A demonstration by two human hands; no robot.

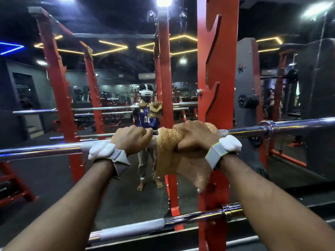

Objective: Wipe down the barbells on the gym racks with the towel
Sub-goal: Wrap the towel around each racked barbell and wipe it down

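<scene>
A chrome barbell runs left to right across the middle of the view, resting on the red rack. My left hand grips the bare bar just left of centre. A tan towel is wrapped over the bar right beside it and hangs down below. My right hand grips the towel around the bar. Both wrists carry white trackers on grey straps. A second barbell lies lower on the rack, near my forearms.
The red rack upright with its notched hooks stands just behind the bar on the right. A mirror behind it reflects a person, the bars and more red frame. A dark machine stands at right.
</scene>
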